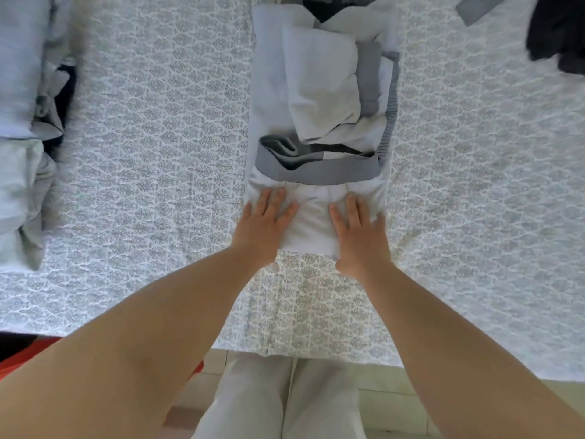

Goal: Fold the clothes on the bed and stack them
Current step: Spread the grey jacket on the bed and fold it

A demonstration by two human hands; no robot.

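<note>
Pressing too hard or sliding our palms could, we judge, rumple the white folded garment (311, 223) or drag it across the bed (152, 172), and the loose clothes pile (323, 90) touching its far edge might tip. Our left hand (266, 226) and right hand (359, 232) lie flat on the garment near the bed's front edge; each grip is spread wide, fingers straight, clasping nothing, only pressing cloth.

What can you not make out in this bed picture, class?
- Dark garment, head view: cut off by the top right edge.
- Folded stack, head view: cut by the left edge, blurred.
- White garment: partly hidden under the left hand and right hand.
</note>
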